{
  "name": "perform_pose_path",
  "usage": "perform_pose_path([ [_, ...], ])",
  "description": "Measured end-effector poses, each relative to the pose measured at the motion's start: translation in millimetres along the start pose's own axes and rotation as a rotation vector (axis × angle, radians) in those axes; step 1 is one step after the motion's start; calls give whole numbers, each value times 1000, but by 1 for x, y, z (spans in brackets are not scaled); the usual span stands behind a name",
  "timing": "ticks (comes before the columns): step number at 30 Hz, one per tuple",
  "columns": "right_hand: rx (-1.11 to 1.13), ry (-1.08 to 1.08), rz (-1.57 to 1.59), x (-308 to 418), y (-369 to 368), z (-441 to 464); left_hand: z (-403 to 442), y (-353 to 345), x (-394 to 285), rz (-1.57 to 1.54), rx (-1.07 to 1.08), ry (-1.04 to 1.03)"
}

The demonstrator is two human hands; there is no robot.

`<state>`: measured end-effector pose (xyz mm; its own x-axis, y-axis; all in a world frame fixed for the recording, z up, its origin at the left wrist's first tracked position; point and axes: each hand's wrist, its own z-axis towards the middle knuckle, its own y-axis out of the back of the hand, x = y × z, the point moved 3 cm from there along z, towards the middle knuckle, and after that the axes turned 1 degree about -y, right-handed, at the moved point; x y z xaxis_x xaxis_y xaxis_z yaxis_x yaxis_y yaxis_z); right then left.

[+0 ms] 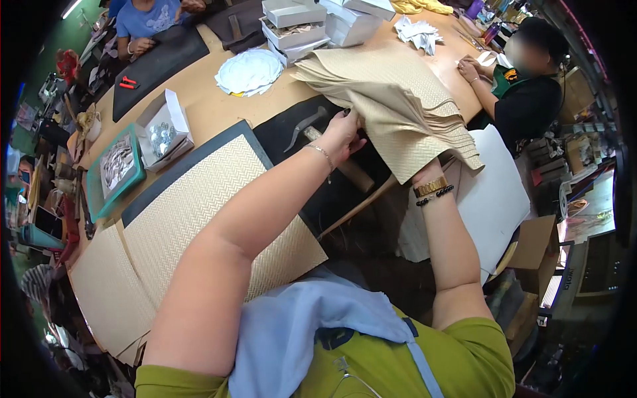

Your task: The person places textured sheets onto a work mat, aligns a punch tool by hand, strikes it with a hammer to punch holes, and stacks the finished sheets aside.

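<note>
A thick stack of cream-gold leather-like sheets (405, 99) with a woven texture is lifted and bent over the table. My left hand (346, 136) is closed on its left edge. From below, my right hand (428, 172) grips the near corner; its fingers are mostly hidden under the sheets. Flat at my left lies another woven-patterned sheet (206, 205) on a dark board (179, 169), beside a pile of plainer beige sheets (109, 282). Just left of my left hand rests a hammer (306, 127), partly covered by that hand.
Left are a teal tray (138, 174) of small pieces and a white box (182, 116) with glassy items. Further back sit round white pieces (249, 71), stacked boxes (295, 33) and red pliers (129, 83). White sheets (494, 199) lie right. Two people sit across.
</note>
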<state>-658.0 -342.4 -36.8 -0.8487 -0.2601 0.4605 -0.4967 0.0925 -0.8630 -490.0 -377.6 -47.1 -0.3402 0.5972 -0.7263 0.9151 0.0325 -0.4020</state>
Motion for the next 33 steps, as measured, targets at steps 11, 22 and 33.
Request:
perform_pose_path([
  [11,-92,-69,32,2,20,0,37,-6,31,-588,285,-59],
  [22,-237,-319,-1104,51,-14,-23,32,-14,18,-6,-117,115],
  [33,-164,-167,-279,5,-21,-55,25,-12,14,-55,181,-83],
])
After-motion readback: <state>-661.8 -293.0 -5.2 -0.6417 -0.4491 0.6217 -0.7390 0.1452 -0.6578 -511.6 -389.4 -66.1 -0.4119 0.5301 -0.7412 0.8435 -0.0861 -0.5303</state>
